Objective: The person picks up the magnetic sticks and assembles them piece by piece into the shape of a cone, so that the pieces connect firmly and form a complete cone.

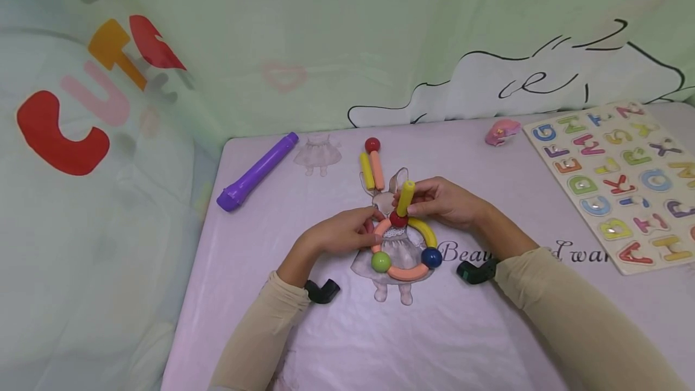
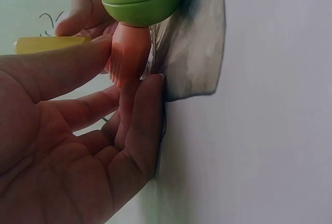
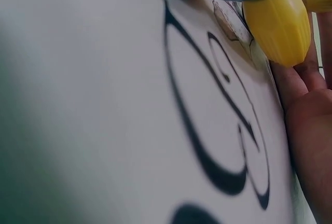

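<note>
A ring of toy building rods and balls lies on the table (image 1: 336,343). It joins a red ball (image 1: 399,219), a green ball (image 1: 381,262) and a blue ball (image 1: 431,257) with curved orange and yellow rods. My left hand (image 1: 339,232) pinches the left curved orange rod (image 2: 130,53) between thumb and fingers, just beside the green ball. A straight yellow rod (image 1: 405,199) rises tilted from the red ball. My right hand (image 1: 447,203) holds that rod between thumb and fingers. The right wrist view shows the curved yellow rod (image 3: 280,24) close to this hand.
Beyond the ring lie a loose yellow rod (image 1: 367,171), an orange rod (image 1: 377,169) and another red ball (image 1: 372,145). A purple toy microphone (image 1: 257,172) is at the left. To the right are a small pink toy (image 1: 502,132) and a letter puzzle board (image 1: 624,186).
</note>
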{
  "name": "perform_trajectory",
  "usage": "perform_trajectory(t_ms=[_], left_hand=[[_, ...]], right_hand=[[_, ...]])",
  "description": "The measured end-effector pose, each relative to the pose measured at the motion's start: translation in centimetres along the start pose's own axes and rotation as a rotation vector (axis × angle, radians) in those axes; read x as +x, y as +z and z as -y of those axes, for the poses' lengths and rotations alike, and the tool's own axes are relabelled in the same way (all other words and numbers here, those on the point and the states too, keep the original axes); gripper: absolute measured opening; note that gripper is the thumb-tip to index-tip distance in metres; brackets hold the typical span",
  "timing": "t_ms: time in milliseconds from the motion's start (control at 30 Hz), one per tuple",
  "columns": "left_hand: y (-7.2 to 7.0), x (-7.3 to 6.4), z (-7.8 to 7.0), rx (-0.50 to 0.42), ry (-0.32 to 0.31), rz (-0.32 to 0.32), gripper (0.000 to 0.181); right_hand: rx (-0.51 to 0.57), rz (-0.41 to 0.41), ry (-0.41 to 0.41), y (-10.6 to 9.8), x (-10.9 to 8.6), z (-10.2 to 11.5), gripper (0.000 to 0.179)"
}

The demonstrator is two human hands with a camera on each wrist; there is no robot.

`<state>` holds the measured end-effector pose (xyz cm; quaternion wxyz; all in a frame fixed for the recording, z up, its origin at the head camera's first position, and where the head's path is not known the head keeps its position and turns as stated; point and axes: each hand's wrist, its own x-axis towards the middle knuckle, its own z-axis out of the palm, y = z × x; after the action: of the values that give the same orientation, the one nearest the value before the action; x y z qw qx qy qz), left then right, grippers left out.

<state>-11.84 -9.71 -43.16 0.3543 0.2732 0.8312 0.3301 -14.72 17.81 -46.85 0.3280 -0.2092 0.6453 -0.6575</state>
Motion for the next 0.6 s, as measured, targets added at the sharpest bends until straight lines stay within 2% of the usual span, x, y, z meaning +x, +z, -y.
perform_trajectory(t_ms=[200,400,600], left_hand=[[-0.02,0.02,0.09,0.002,0.01,-0.003,0.044],[0.0,0.12,0.16,0.007,0.008,-0.003,0.043],[0.12,0.19,0.41,0.005,0.004,-0.003,0.043]], right_hand=[[-0.03,0.021,0.023,0.03,0.15,0.05,0.042],[-0.063,-0.008,0.067,0.1,0.21,0.06,0.041],[-0.123,0.01,0.069,0.13,0.6,-0.05,0.04]])
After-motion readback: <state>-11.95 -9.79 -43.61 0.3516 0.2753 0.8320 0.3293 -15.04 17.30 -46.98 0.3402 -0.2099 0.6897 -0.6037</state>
